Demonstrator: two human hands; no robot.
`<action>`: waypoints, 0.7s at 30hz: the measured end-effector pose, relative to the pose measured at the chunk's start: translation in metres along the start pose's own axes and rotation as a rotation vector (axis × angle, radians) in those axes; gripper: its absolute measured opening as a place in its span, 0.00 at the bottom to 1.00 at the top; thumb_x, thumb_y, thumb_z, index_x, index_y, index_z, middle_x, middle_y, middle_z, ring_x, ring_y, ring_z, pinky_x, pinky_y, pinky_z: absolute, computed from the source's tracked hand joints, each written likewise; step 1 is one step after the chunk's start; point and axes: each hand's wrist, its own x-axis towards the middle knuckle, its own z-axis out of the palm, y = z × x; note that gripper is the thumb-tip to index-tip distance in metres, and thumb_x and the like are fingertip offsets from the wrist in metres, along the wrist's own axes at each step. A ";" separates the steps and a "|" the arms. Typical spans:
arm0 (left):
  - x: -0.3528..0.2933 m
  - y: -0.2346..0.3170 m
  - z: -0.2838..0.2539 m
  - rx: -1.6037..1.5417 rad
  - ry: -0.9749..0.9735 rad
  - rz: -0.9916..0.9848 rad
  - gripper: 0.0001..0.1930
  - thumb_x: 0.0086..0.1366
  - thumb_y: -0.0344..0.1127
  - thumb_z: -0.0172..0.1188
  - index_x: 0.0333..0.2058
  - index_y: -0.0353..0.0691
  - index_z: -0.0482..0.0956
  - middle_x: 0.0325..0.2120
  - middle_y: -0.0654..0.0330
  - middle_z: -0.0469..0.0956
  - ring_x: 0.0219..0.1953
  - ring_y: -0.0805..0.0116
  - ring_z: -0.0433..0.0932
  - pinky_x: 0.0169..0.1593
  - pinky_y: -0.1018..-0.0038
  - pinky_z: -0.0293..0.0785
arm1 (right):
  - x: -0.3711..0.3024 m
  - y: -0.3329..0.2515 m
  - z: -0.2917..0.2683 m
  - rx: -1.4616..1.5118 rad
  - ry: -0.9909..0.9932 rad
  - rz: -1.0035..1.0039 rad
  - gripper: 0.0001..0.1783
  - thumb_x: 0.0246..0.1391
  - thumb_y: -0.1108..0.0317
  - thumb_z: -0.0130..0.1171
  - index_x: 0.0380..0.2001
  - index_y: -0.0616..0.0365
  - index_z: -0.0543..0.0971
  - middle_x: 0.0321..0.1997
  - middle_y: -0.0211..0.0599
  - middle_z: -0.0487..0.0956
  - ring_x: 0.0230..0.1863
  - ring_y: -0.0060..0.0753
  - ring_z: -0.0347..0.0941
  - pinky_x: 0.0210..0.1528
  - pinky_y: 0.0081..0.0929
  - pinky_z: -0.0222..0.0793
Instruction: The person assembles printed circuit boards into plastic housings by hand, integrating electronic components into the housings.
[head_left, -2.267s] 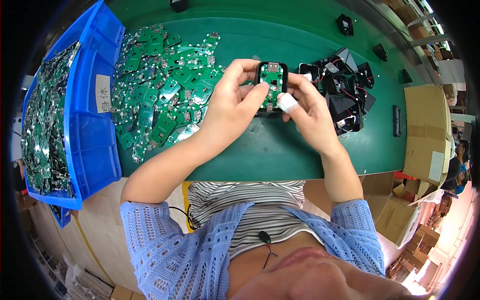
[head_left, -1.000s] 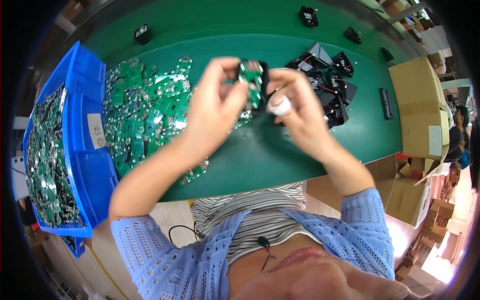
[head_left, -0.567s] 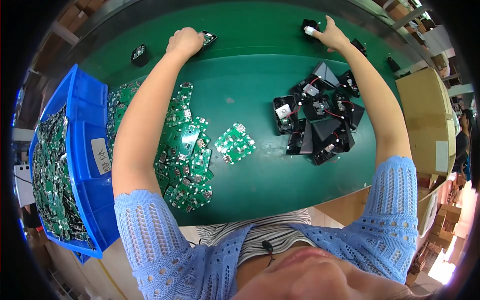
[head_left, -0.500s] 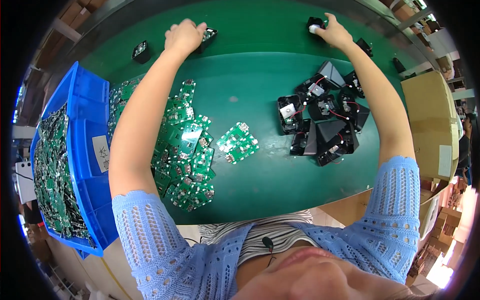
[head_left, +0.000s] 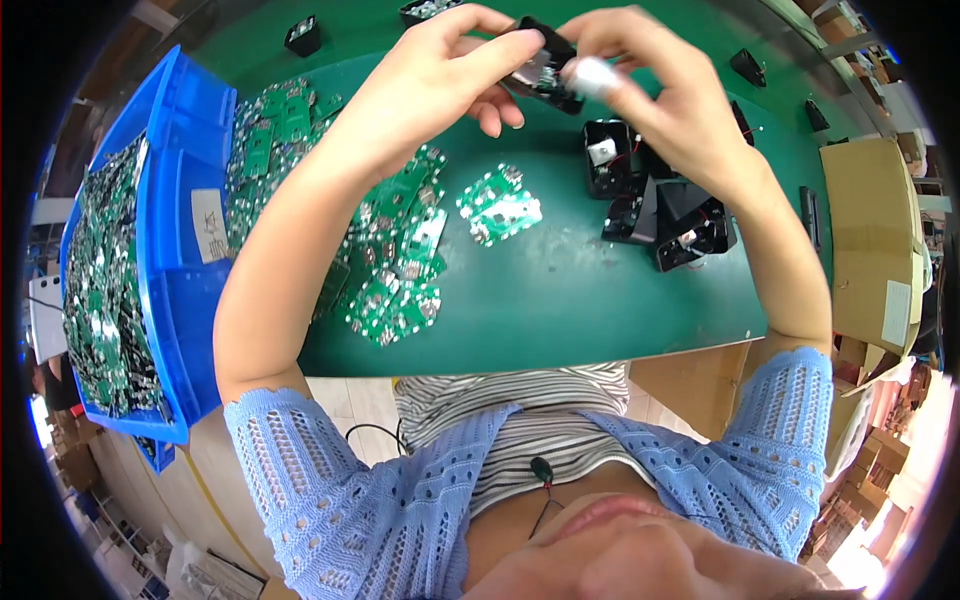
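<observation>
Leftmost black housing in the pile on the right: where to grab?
Probably pinch the black housing by its left wall, from the left: that side faces green tabletop, other black housings crowd its right, and its upturned cavity holds a white block.

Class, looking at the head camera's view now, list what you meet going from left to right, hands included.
Blue bin → spread of green circuit boards → left hand → black housing between the hands → right hand → narrow black bar → cardboard box.
</observation>
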 end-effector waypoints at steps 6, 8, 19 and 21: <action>-0.033 -0.037 -0.009 -0.470 0.345 0.118 0.14 0.58 0.25 0.51 0.42 0.23 0.64 0.40 0.47 0.71 0.42 0.58 0.74 0.51 0.60 0.73 | -0.044 -0.028 0.040 -0.238 -0.306 0.267 0.23 0.41 0.67 0.61 0.44 0.55 0.71 0.44 0.38 0.71 0.45 0.42 0.69 0.43 0.34 0.69; -0.034 -0.048 -0.005 -0.581 0.310 0.141 0.13 0.58 0.24 0.50 0.41 0.23 0.65 0.40 0.46 0.71 0.43 0.56 0.73 0.51 0.60 0.73 | -0.055 -0.037 0.052 -0.246 -0.477 0.284 0.24 0.38 0.68 0.62 0.43 0.57 0.71 0.45 0.37 0.70 0.46 0.39 0.67 0.44 0.34 0.68; -0.043 -0.066 0.001 -0.496 0.358 0.013 0.09 0.60 0.29 0.53 0.38 0.30 0.69 0.33 0.52 0.76 0.35 0.62 0.79 0.41 0.72 0.76 | -0.073 -0.062 0.066 -0.258 -0.354 0.544 0.13 0.41 0.71 0.60 0.32 0.59 0.70 0.33 0.37 0.69 0.34 0.41 0.69 0.32 0.33 0.69; -0.041 -0.072 0.005 -0.298 0.431 0.081 0.11 0.60 0.29 0.53 0.40 0.30 0.67 0.34 0.52 0.76 0.35 0.63 0.79 0.41 0.72 0.76 | -0.074 -0.058 0.061 -0.209 -0.306 0.530 0.11 0.43 0.78 0.56 0.33 0.62 0.71 0.31 0.40 0.70 0.29 0.40 0.71 0.30 0.31 0.70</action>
